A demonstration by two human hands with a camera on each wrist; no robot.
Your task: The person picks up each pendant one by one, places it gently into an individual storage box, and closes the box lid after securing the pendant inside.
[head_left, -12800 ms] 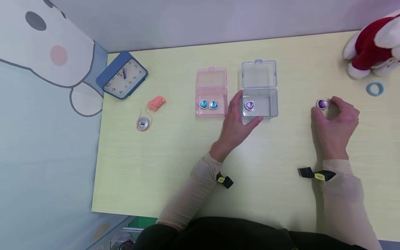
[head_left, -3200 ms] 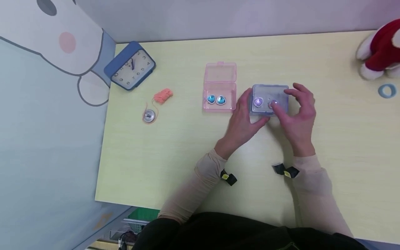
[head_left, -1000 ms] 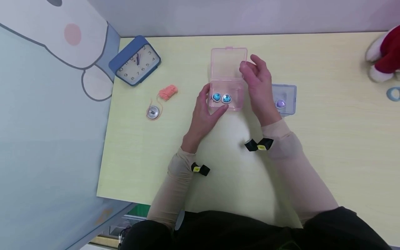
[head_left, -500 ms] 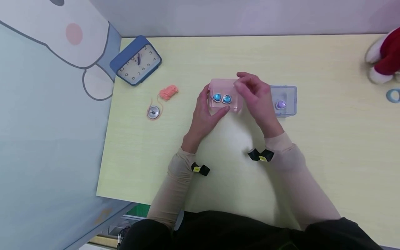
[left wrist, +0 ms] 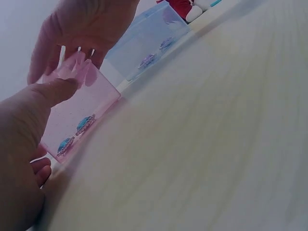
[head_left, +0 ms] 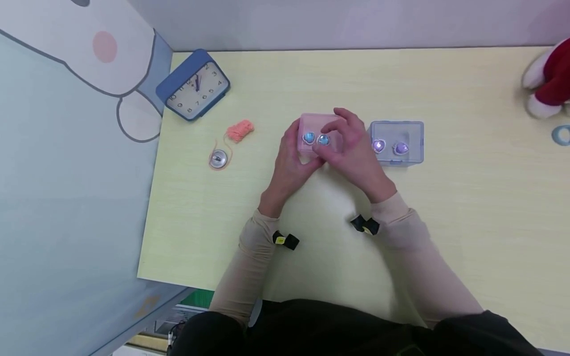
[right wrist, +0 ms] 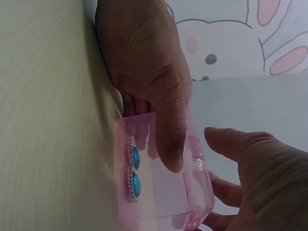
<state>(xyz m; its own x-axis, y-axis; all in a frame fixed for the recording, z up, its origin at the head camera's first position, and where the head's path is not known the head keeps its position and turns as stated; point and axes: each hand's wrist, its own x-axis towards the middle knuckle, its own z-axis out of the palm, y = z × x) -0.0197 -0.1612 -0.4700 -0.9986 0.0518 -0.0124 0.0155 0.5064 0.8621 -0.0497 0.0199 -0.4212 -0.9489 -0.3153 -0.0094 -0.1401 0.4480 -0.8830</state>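
Observation:
A pink clear plastic box [head_left: 313, 121], its lid down, stands on the table in the head view. Inside lie two blue gems with beaded rims [right wrist: 135, 185]. My left hand [head_left: 289, 168] grips the box from the left, its thumb [right wrist: 171, 144] on the front wall and its fingers round the far side. Over the lid is my right hand [head_left: 354, 155], fingers bent loosely; its thumb [right wrist: 228, 140] stands apart from the box in the right wrist view. Just right of it, a closed bluish clear box [head_left: 411, 136] contains two purple heart gems [head_left: 401, 148].
At the back left of the table stands a blue clock [head_left: 193, 86]. Coral yarn [head_left: 240, 130] trails to a round metal piece [head_left: 218, 159]. A red and white plush toy [head_left: 552, 79] and a light blue ring [head_left: 562, 134] lie at the right edge.
Earlier, a purple gem went into the bluish box and its lid was closed. Both hands then moved left to the pink box. Its raised lid has come down, and my right hand has shifted over it.

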